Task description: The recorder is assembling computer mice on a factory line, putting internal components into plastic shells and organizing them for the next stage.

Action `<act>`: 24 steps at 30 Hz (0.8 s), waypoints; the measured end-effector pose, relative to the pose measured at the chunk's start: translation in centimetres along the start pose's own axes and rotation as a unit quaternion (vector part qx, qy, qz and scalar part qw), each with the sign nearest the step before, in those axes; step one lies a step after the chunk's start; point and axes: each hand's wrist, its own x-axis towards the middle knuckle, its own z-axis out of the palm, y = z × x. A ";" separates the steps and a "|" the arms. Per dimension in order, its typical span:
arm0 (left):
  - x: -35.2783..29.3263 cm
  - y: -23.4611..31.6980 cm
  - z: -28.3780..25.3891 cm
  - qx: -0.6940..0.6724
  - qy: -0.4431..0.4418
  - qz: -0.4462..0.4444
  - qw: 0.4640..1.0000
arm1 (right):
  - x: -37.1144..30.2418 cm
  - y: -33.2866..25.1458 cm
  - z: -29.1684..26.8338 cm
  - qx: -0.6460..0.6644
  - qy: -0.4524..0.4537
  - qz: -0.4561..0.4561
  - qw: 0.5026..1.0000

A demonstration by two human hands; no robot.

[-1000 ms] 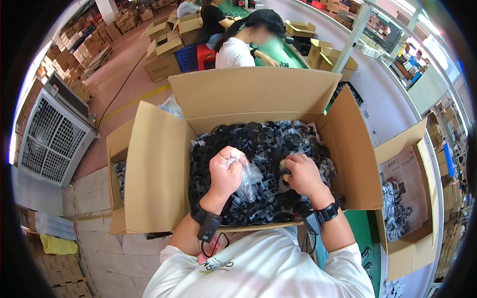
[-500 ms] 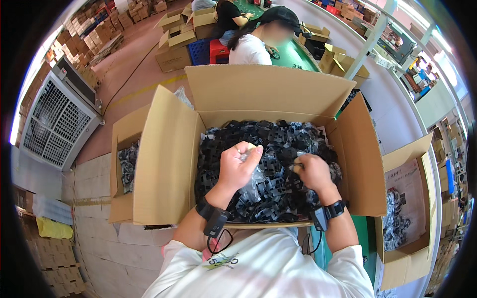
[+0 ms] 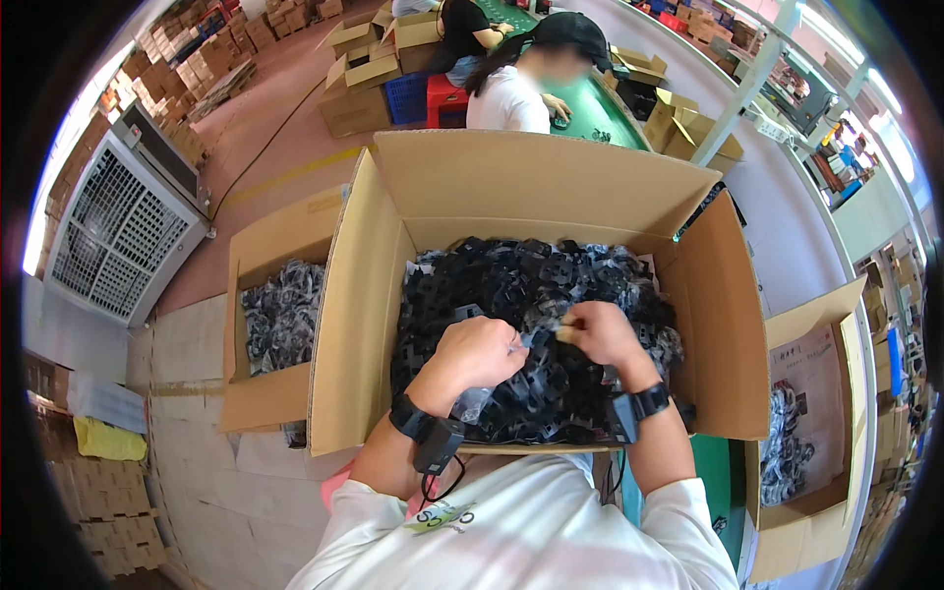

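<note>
A large open cardboard box (image 3: pixel 344 364) stands in front of me, filled with small black plastic parts (image 3: pixel 501 270), some in clear wrapping. Over the parts my left hand (image 3: pixel 480 352) is closed, its fingertips pinching a clear plastic bag (image 3: pixel 474 403) that hangs partly hidden below the palm. Close to its right, my right hand (image 3: pixel 605 332) is closed too, thumb and finger pressed together, with a pale yellowish cover on a fingertip. Clear film shows between the two hands. What the right fingers grip is too blurred to tell. Both wrists carry black strapped-on devices.
Smaller open boxes with wrapped parts stand at the left (image 3: pixel 280 393) and right (image 3: pixel 801 536). A large grey fan unit (image 3: pixel 123 231) is on the floor further left. Beyond the box, a co-worker in a white shirt (image 3: pixel 511 103) sits at a green worktable (image 3: pixel 600 108).
My hands have come closer together, the left moving lower and turning knuckles up. The bag under it shows less. The view has shifted slightly, revealing more of the left box.
</note>
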 end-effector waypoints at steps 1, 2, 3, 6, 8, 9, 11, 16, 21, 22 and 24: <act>0.1 -0.2 0.0 -0.003 0.002 -0.003 1.000 | -0.7 0.5 -0.7 0.068 0.033 0.017 0.997; 0.3 -0.4 0.3 0.014 -0.013 -0.012 1.000 | -1.2 0.8 -1.3 0.130 0.103 0.001 0.986; 0.5 -0.6 0.6 0.031 -0.028 -0.022 0.999 | -1.6 1.3 -1.7 0.190 0.172 -0.014 0.966; 1.4 -0.5 1.6 -0.043 0.140 -0.002 0.989 | -2.6 1.5 -1.9 0.351 0.164 0.012 0.922; 1.4 1.3 0.6 -0.103 0.159 0.036 0.981 | -3.1 1.5 -1.1 0.386 0.147 0.004 0.911; 1.5 1.9 0.3 -0.163 0.180 0.070 0.968 | -3.4 1.4 -0.8 0.387 0.130 0.020 0.913; 1.5 2.0 1.1 -0.162 0.156 0.137 0.965 | -3.4 0.4 0.4 0.471 0.150 0.007 0.870; 2.1 1.8 3.3 -0.207 0.150 0.192 0.947 | -4.5 -0.9 1.4 0.602 0.077 0.029 0.795; 2.2 1.5 3.5 -0.300 0.178 0.212 0.913 | -5.0 -0.3 1.7 0.718 0.047 0.065 0.691; 2.2 1.4 3.4 -0.300 0.178 0.212 0.913 | -5.0 -0.9 1.3 0.716 0.040 0.053 0.695; 2.1 1.2 3.4 -0.384 0.182 0.184 0.886 | -4.8 -0.6 1.0 0.705 0.055 0.044 0.706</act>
